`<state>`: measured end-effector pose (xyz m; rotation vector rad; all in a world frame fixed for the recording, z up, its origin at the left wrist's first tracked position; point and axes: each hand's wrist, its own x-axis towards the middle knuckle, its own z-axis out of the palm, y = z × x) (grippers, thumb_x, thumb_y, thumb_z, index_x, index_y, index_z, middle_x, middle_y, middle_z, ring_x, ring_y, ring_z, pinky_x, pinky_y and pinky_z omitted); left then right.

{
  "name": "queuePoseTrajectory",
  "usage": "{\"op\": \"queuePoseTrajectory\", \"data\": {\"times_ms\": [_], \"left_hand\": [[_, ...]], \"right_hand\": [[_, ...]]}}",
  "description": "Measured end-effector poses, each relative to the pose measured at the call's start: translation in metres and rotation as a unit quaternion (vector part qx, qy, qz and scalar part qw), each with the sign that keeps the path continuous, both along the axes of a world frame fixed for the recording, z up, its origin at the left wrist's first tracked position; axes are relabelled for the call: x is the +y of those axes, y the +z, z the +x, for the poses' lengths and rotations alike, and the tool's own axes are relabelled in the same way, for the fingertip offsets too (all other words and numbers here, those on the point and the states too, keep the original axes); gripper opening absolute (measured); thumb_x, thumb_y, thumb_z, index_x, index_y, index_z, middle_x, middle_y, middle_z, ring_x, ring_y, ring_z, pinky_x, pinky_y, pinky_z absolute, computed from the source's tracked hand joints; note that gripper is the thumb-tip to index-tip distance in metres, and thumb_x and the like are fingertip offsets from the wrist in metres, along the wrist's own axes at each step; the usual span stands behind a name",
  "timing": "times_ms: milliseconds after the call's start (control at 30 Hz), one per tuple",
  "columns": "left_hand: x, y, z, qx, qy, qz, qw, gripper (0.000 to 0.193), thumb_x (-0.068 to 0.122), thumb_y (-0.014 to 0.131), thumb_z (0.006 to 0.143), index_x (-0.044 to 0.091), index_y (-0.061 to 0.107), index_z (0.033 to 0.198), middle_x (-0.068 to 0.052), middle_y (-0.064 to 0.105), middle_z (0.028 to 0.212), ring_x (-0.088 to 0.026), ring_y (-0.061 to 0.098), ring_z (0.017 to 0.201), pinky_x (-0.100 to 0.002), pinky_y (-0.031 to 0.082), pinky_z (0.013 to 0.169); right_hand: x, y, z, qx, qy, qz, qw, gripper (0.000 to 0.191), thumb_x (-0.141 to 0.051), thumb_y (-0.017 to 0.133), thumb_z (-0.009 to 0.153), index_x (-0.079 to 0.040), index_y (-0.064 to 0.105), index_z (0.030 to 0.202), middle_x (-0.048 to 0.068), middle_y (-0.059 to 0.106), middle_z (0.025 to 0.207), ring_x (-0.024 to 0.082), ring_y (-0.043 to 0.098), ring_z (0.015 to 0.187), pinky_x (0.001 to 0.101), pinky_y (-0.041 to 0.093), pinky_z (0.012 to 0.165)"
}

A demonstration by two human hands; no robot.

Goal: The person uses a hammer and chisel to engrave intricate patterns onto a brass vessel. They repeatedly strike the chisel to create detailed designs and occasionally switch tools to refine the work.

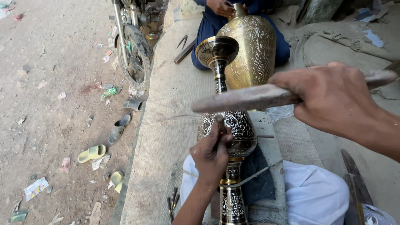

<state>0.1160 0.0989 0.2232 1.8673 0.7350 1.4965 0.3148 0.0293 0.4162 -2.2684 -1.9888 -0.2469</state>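
An engraved black-and-brass vase (227, 137) lies lengthwise across the person's lap. On its belly the left hand (211, 153) pinches a small chisel (219, 121). Just above the vase, the right hand (333, 98) grips a wooden mallet (250, 98). Beyond the vase, another person's hand (221, 7) steadies a large brass urn (252, 50).

Tall black-and-brass engraved metal vase (227, 125), lying lengthwise across white-clothed lap. Left hand (212, 155) pinching thin metal chisel (219, 123), tip against vase's bulbous body. Right hand (333, 98) gripping worn wooden mallet (250, 98), raised above chisel. Beyond: large golden engraved brass vessel (252, 50), steadied by another person's hand (221, 7). Woven mat (171, 112) beneath; motorcycle wheel (133, 58) and sandals (106, 143) leftward on dirt.
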Motion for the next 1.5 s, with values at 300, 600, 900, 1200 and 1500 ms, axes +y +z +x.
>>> {"op": "queuePoseTrajectory", "data": {"times_ms": [300,600,900,1200,1500], "left_hand": [[-0.007,-0.008,0.001,-0.087,0.0,0.019,0.996,0.059,-0.017,0.066,0.092,0.012,0.06,0.143,-0.012,0.079,0.1,-0.013,0.078,0.088,-0.028,0.067,0.081],[-0.002,-0.005,-0.005,-0.038,0.001,0.022,0.999,0.055,-0.011,0.067,0.091,0.01,0.061,0.141,-0.009,0.079,0.097,-0.012,0.079,0.088,-0.028,0.066,0.08],[0.04,0.018,-0.01,0.069,-0.189,-0.153,0.968,0.031,0.001,0.075,0.088,0.01,0.077,0.118,-0.001,0.082,0.093,-0.006,0.075,0.073,-0.024,0.062,0.064],[0.046,0.019,-0.016,0.1,-0.286,-0.222,0.927,0.042,-0.002,0.064,0.092,0.016,0.073,0.129,0.0,0.083,0.096,-0.006,0.068,0.069,-0.025,0.057,0.057],[0.009,0.008,-0.012,-0.02,-0.043,-0.083,0.995,0.042,-0.006,0.068,0.096,0.013,0.07,0.133,-0.006,0.081,0.093,-0.005,0.073,0.078,-0.024,0.061,0.07]], "right_hand": [[-0.008,0.013,-0.01,-0.005,-0.005,-0.044,0.999,0.042,-0.01,0.068,0.079,-0.029,0.075,0.116,-0.004,0.072,0.074,0.014,0.065,0.061,0.037,0.05,0.06],[-0.029,0.015,-0.01,-0.224,-0.031,-0.075,0.971,0.022,-0.022,0.069,0.08,-0.027,0.071,0.101,-0.007,0.07,0.075,0.012,0.068,0.065,0.036,0.052,0.063],[-0.019,-0.058,0.028,-0.001,-0.16,-0.095,0.983,0.042,-0.014,0.069,0.084,-0.029,0.068,0.123,0.001,0.073,0.076,0.017,0.069,0.063,0.0354,0.055,0.061],[-0.023,-0.089,0.042,0.19,-0.151,-0.035,0.969,0.05,-0.007,0.071,0.09,-0.027,0.068,0.135,0.002,0.074,0.085,0.014,0.065,0.061,0.0323,0.057,0.055],[0.003,-0.026,0.014,0.091,-0.162,-0.109,0.976,0.05,-0.01,0.069,0.091,-0.033,0.067,0.135,-0.001,0.074,0.078,0.012,0.064,0.055,0.032,0.056,0.055]]}}
